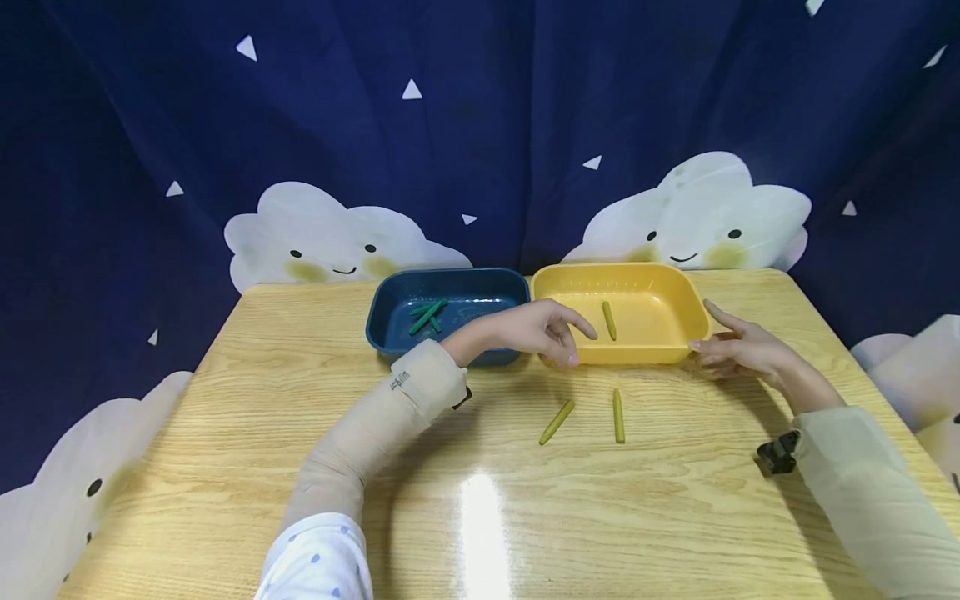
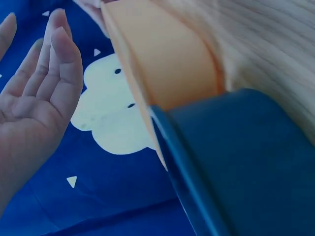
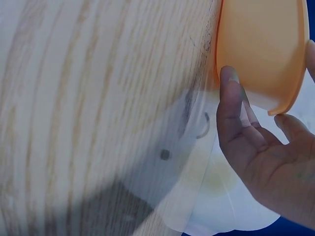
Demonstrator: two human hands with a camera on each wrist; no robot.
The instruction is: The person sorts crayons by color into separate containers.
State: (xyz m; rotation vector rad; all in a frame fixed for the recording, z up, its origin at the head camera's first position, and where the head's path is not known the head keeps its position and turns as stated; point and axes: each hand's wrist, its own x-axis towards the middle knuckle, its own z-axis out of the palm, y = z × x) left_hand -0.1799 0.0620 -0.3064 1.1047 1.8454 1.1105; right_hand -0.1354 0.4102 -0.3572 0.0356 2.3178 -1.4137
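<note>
My left hand (image 1: 534, 327) hovers over the near left corner of a yellow plastic tray (image 1: 633, 356), its fingers loosely bent with nothing between them. The left wrist view shows the same hand's palm (image 2: 29, 115) bare. At the tray's right end is my right hand (image 1: 750, 354); its fingertips (image 3: 229, 74) are right at the tray wall, and its thumb lies near the rim. One yellow crayon (image 1: 609, 321) lies inside the yellow tray. Two more, a slanted yellow crayon (image 1: 557, 422) and a straighter yellow crayon (image 1: 618, 415), lie on the table in front.
A dark blue tray (image 1: 390, 350) stands directly left of the yellow one, with several green crayons (image 1: 427, 317) in it. Both trays sit along the far edge of the wooden table (image 1: 247, 467). A navy curtain (image 1: 480, 125) with cloud prints hangs behind.
</note>
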